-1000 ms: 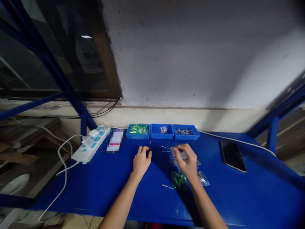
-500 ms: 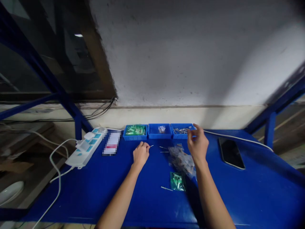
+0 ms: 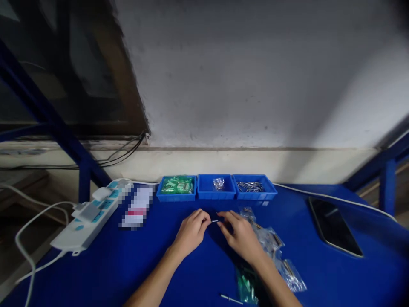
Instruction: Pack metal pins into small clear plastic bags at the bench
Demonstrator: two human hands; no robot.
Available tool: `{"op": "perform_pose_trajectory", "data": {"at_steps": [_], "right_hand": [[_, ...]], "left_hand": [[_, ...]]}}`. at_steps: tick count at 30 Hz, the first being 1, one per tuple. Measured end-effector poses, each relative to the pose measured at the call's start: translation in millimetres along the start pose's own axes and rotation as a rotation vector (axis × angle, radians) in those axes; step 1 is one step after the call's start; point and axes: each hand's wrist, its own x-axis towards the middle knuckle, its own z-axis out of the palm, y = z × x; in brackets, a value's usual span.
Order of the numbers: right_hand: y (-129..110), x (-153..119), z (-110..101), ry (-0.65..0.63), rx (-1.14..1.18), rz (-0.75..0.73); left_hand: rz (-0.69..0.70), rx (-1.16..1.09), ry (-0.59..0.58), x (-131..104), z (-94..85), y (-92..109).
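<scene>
While left fingers (image 3: 205,218) pinch a pin (image 3: 215,221), right fingers (image 3: 224,214), back from the bin (image 3: 255,196), slightly parted.

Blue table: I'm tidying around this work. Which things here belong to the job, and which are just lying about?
Likely the job's:
slim pin in the left hand
three blue trays
clear packets
green packet
loose pin

Apparently lying about:
black phone
white power strip
pixelated item, unidentifiable

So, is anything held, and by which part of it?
The left hand pinches a pin by one end; whether the right hand touches it is unclear.
</scene>
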Motion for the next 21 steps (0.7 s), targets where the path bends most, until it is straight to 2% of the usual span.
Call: {"op": "perform_pose_trajectory", "data": {"at_steps": [6, 13, 21], "right_hand": [[7.2, -3.6, 3.9, -0.003, 0.012, 0.014], [7.0, -3.5, 15.9, -0.085, -0.005, -0.001], [1.8, 0.0, 12.6, 0.000, -0.071, -0.083]], "left_hand": [[-0.035, -0.069, -0.043, -2.8, -1.5, -1.7], [-0.081, -0.212, 0.013, -4.3, -0.7, -5.9], [-0.007, -0.166, 0.028, -3.8, -2.7, -1.7]]}}
